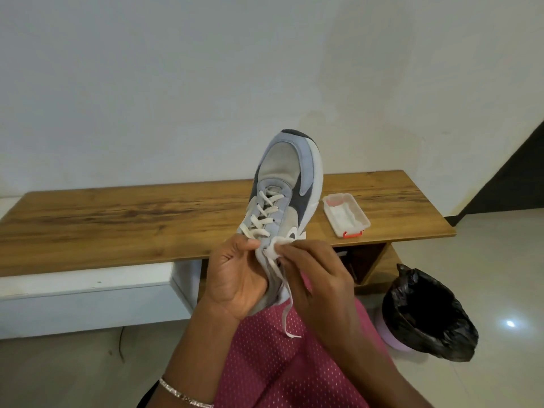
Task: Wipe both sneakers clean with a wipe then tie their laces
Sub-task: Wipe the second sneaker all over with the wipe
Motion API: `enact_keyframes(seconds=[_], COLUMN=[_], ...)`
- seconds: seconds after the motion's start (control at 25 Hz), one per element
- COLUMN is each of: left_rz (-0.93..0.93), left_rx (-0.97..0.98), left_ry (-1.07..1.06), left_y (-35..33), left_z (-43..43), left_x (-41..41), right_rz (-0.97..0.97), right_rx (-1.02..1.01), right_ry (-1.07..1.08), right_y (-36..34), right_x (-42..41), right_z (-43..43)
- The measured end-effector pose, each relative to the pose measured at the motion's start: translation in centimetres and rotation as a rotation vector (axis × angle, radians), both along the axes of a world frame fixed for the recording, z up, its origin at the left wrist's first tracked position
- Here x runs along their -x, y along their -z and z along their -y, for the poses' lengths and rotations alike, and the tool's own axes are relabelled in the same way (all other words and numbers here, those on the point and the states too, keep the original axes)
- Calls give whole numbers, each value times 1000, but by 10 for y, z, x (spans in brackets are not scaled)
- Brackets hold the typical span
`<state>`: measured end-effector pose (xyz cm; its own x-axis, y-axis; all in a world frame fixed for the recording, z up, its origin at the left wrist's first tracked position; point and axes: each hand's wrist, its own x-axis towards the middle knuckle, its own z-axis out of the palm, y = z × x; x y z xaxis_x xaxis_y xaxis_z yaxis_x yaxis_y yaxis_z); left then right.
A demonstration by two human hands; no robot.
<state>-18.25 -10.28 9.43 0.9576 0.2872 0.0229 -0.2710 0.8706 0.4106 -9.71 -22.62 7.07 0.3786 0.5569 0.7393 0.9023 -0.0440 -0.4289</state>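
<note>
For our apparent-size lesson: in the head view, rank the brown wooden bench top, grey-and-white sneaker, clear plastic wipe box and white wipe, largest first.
1. Brown wooden bench top.
2. Grey-and-white sneaker, held nearer the camera.
3. Clear plastic wipe box.
4. White wipe, partly hidden by fingers of the right hand.

— How many sneakers do you count?
— One sneaker [287,184]. Something pale shows under the bench, but I cannot tell what it is.
— And hands?
— Two, a left hand [235,278] and a right hand [318,278].
— Wipes?
— One loose wipe [278,245]. There is also one clear box [346,214] with white sheets inside, too many folded together to count.
— Laces?
— One lace [287,310], with one loose end hanging down.
— Furniture?
— One wooden bench [117,219].
— Anything on the floor?
— One bin [393,338], lined with one black bag [426,304].
— Jewellery?
— One bracelet [182,394].
</note>
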Motion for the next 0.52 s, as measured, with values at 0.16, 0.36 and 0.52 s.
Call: enact_keyframes(seconds=[0.16, 0.36, 0.52], left_rz=[-14, -117, -175], left_rx=[6, 38, 16], left_ry=[-10, -23, -78], left_y=[0, 9, 7], left_z=[9, 11, 8], left_x=[-4, -5, -5], right_rz=[112, 140, 12], right_rx=[-11, -18, -9], right_ry=[126, 181, 6], right_y=[-19, -23, 0], right_x=[-27, -30, 3], right_z=[-8, -11, 7])
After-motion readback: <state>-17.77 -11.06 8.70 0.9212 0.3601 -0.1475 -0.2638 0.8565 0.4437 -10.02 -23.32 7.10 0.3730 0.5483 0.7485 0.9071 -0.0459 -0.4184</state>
